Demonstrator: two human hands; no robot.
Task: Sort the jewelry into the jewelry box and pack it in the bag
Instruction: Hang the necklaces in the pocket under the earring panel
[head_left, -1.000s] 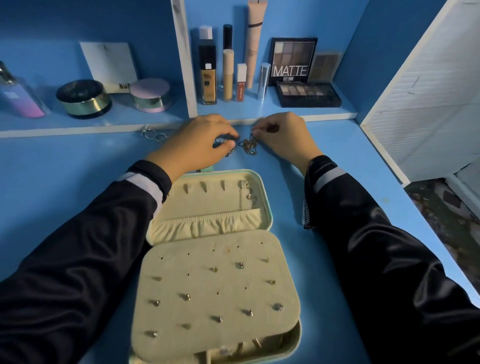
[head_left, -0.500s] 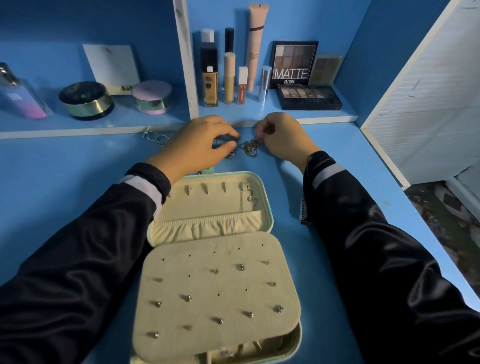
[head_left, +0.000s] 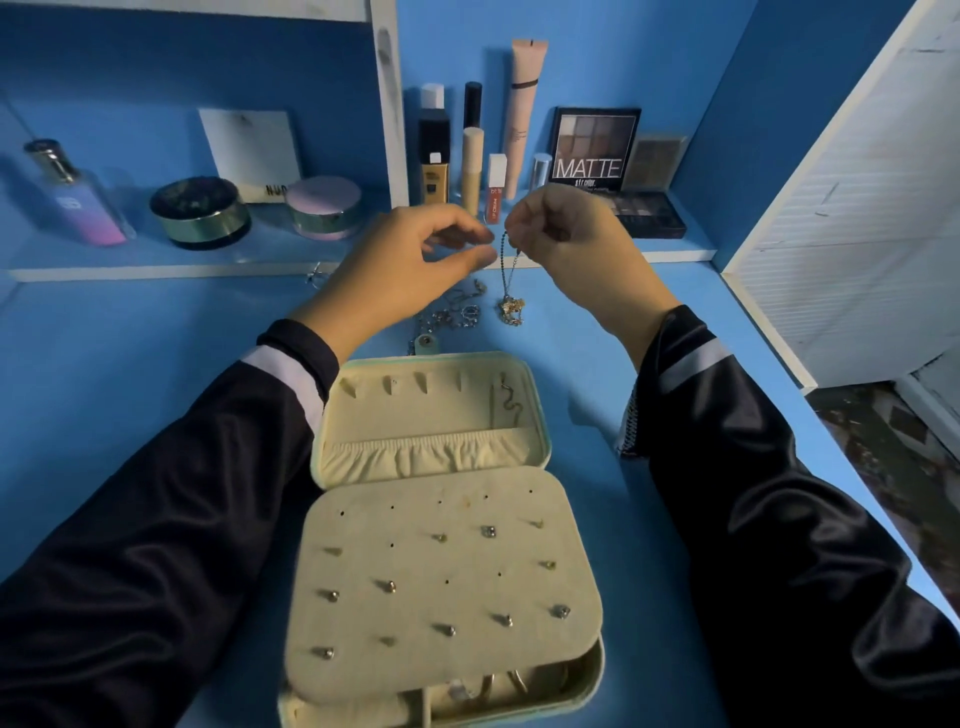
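Seen from my head camera, my right hand (head_left: 566, 234) pinches the top of a thin necklace (head_left: 506, 265) between thumb and forefinger. Its chain hangs straight down and its gold cluster (head_left: 511, 307) reaches the blue table (head_left: 130, 364). My left hand (head_left: 410, 265) curls loosely just beside the chain, thumb and forefinger slightly apart, gripping nothing. A tangle of silver chains (head_left: 452, 314) lies on the table just behind the open jewelry box (head_left: 545, 447). Another chain (head_left: 503, 408) hangs inside its lid (head_left: 415, 415), and stud earrings (head_left: 488, 531) sit in the padded panel (head_left: 415, 597).
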